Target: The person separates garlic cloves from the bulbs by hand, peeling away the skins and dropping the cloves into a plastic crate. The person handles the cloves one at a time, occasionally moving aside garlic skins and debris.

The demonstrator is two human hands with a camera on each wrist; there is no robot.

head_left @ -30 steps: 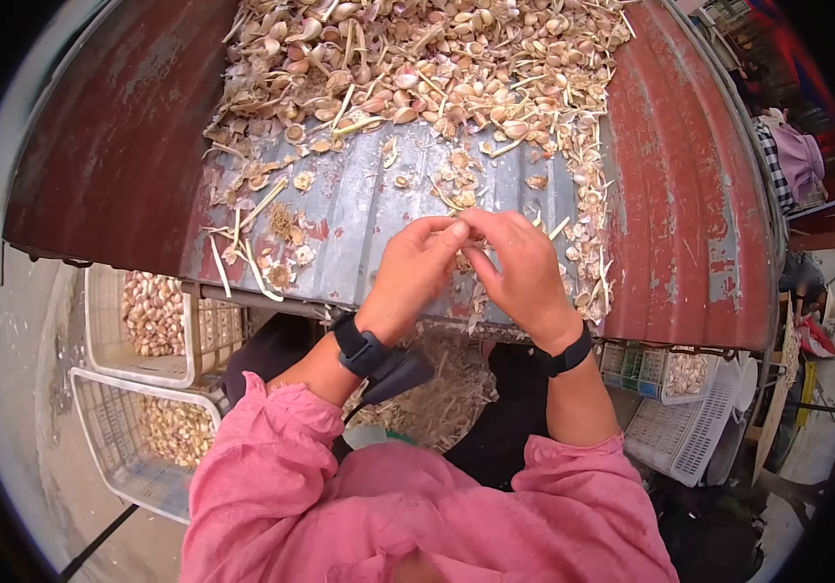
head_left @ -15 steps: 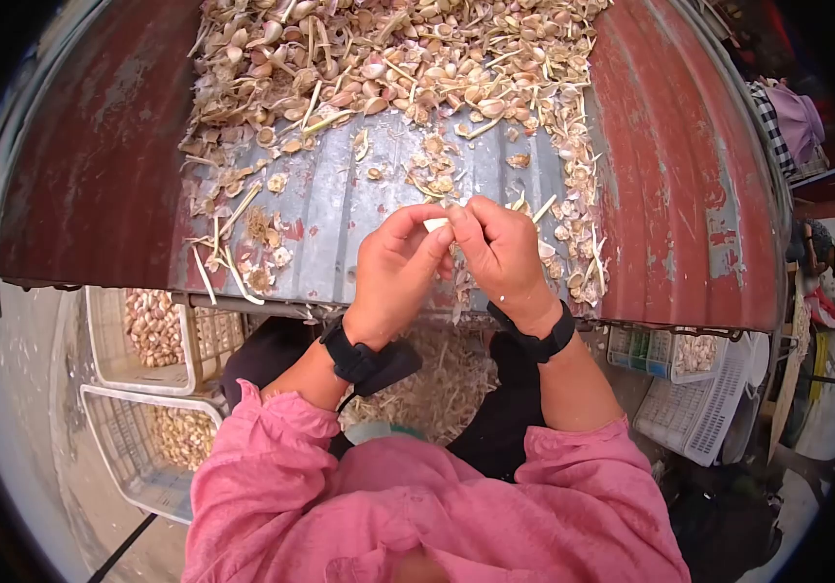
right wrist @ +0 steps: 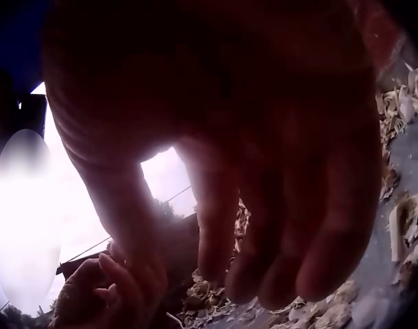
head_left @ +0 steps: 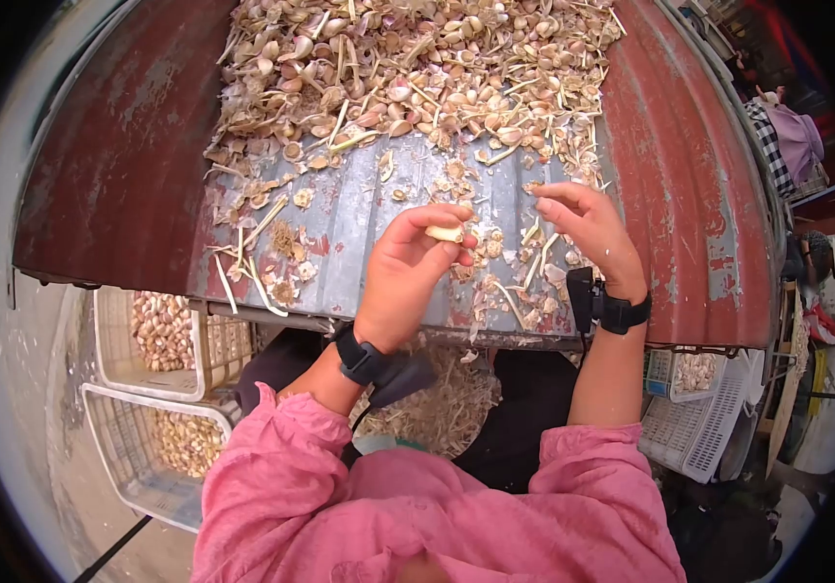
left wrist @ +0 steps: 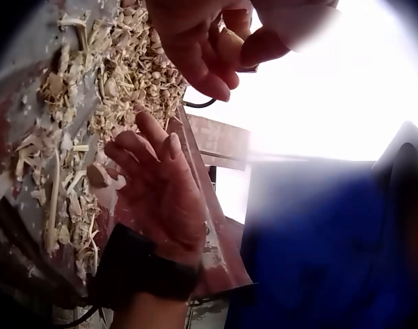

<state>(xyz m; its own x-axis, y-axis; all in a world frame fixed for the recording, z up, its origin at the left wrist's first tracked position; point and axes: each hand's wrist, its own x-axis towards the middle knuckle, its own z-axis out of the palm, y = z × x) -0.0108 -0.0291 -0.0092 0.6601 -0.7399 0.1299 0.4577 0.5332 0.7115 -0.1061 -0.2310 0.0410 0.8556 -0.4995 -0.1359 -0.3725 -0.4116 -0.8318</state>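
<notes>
My left hand point(head_left: 400, 277) pinches a pale, peeled garlic clove point(head_left: 445, 233) between thumb and fingers, above the metal sheet. The same clove point(left wrist: 229, 46) shows between the fingertips in the left wrist view. To the right, my right hand point(head_left: 597, 238) is apart from it, its fingers loosely extended and nothing held in them. Scraps of garlic skin point(left wrist: 98, 176) appear beside its fingers in the left wrist view. Dark in the right wrist view, the right hand point(right wrist: 264, 137) hangs with fingers pointing down over the peelings.
A large heap of unpeeled garlic cloves point(head_left: 408, 68) covers the far part of the corrugated metal table point(head_left: 340, 223). Dry stalks point(head_left: 260, 282) and skins lie nearer. Plastic crates with cloves stand below left point(head_left: 145, 384) and right point(head_left: 699, 428). Peelings point(head_left: 437, 408) fill the space below the edge.
Both hands were together at the clove; the right hand has moved away to the right and its fingers have loosened. The clove, now bare, stays in the left hand.
</notes>
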